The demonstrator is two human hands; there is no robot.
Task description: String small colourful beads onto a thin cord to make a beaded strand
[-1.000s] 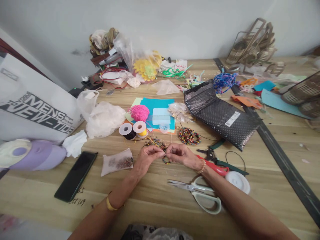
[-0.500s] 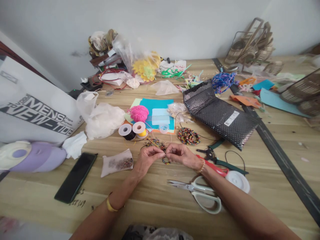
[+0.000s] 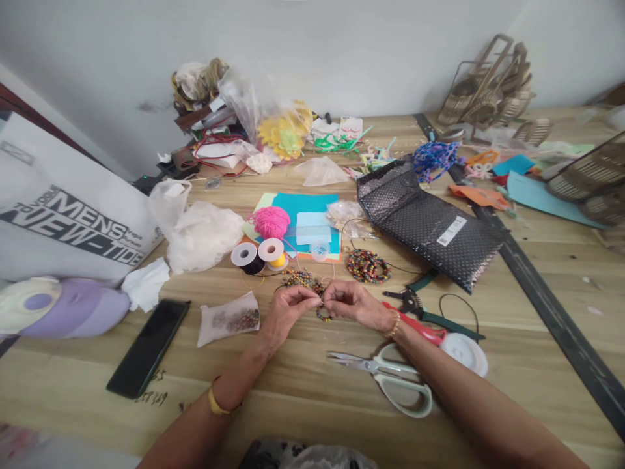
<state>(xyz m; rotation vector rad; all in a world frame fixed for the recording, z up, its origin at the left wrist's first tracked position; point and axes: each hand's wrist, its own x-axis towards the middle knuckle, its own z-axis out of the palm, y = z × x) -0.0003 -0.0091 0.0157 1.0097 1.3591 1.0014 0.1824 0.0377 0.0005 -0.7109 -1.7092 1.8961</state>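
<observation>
My left hand point(image 3: 288, 311) and my right hand point(image 3: 355, 303) meet at the fingertips over the wooden table. Both are pinched on something too small to make out. Below the fingertips hangs or lies a short curve of coloured beads point(image 3: 323, 315). Loose beads point(image 3: 295, 278) are heaped just behind the hands. A coil of strung multicoloured beads point(image 3: 368, 266) lies beyond my right hand. Left of the heap are a black thread spool point(image 3: 248, 258) and a yellow thread spool point(image 3: 273, 253). A pouch of beads point(image 3: 229, 319) rests left of my left hand.
Scissors point(image 3: 378, 370) lie in front of my right hand, near my right forearm. Pliers point(image 3: 415, 301) and a white round spool point(image 3: 463, 355) are at the right. A phone point(image 3: 148, 347) lies left. Behind are pink yarn point(image 3: 271, 223) and a black bubble mailer point(image 3: 430, 225).
</observation>
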